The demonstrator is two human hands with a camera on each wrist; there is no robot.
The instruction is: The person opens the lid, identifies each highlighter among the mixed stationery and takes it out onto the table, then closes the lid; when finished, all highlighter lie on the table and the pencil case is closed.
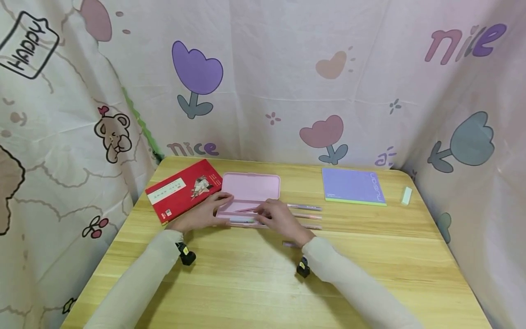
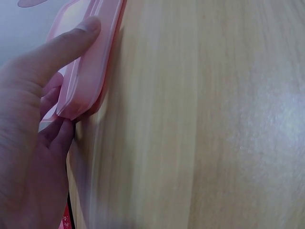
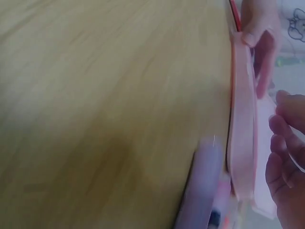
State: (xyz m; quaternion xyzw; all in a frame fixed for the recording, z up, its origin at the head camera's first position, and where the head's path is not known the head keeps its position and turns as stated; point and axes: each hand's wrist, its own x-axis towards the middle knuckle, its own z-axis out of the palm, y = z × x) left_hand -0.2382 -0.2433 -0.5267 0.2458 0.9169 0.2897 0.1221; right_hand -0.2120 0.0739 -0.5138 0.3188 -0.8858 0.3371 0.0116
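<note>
A pink pencil case (image 1: 251, 186) lies with its lid raised at the back. My left hand (image 1: 202, 212) grips its left end, and in the left wrist view the thumb (image 2: 76, 43) presses along the front wall. Over the right part of the case hovers my right hand (image 1: 279, 218), fingers loosely bent. A thin reddish pen (image 1: 245, 210) lies in the case near those fingertips, partly hidden by them. Nearer the front wall sits a whitish pen (image 1: 241, 220). In the right wrist view no pen shows between the right hand's fingers (image 3: 281, 157).
Right of the case lie a purple pen (image 1: 309, 207), a pinkish pen (image 1: 310, 217) and another pen (image 1: 313, 227). A purple pen (image 1: 289, 244) is by the right wrist. A red book (image 1: 185, 189) sits left, a lilac notebook (image 1: 353, 186) and a pale eraser (image 1: 406, 195) right.
</note>
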